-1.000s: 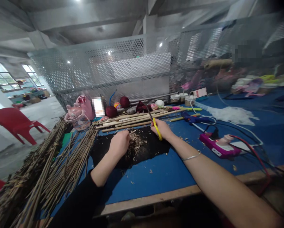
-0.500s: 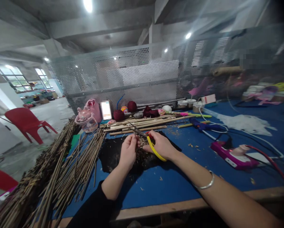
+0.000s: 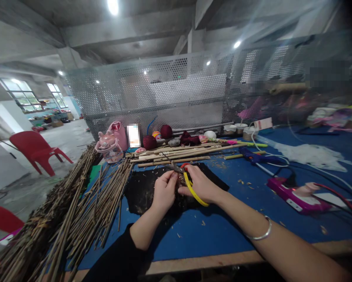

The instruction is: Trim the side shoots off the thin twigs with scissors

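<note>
My right hand (image 3: 202,185) grips yellow-handled scissors (image 3: 185,175), whose blades point left toward my left hand. My left hand (image 3: 163,191) is closed in a pinch on a small brown piece that I cannot make out, right at the scissor blades. Both hands meet over a black cloth (image 3: 140,190) strewn with wood shavings on the blue table (image 3: 223,223). A silver bangle (image 3: 261,233) circles my right wrist.
Bundles of thin dry sticks (image 3: 73,211) cover the table's left side. Longer bamboo rods (image 3: 182,152), dark red yarn balls (image 3: 166,131) and a pink bottle (image 3: 117,135) lie behind the cloth. A blue glue gun (image 3: 254,155) and pink power strip (image 3: 290,196) sit right. A red chair (image 3: 35,150) stands far left.
My right hand swung the scissors down from upright and moved left to meet my left hand. The left hand lifted from the shavings and closed on a small piece. The view shifted.
</note>
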A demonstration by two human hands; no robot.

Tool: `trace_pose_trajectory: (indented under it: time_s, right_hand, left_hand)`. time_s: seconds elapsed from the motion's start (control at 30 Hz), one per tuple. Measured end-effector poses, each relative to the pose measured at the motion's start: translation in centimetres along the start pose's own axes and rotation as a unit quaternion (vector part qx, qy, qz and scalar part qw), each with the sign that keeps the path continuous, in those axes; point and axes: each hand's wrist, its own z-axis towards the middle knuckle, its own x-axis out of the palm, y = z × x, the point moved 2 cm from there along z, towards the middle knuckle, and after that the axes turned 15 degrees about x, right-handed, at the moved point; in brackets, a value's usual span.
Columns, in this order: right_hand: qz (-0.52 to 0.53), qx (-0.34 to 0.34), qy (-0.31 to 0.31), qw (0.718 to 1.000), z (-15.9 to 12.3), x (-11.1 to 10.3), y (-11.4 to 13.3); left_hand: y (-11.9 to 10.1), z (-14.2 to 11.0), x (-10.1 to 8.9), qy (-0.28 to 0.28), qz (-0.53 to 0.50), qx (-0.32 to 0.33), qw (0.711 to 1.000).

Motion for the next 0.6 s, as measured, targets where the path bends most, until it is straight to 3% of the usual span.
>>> trace_pose_trajectory:
  time_s: [0.23,0.4,0.6]
  right_hand:
    - [-0.024,-0.014,-0.034,0.999,0.24,0.01,0.17]
    - [-0.015,-0.013,-0.016,1.0,0.28,-0.18,0.36]
    - [-0.029,0.009,-0.009,0.999,0.18,-0.33,-0.03]
  left_hand:
    - [-0.71,-0.01,-0.01,-0.002,0.049,0.015,0.999]
    - [-0.74,-0.25,0.11,-0.02,0.026,0.012,0.999]
    - [-0.75,-0.29,-0.19,-0.013,0.09,0.047,0.995]
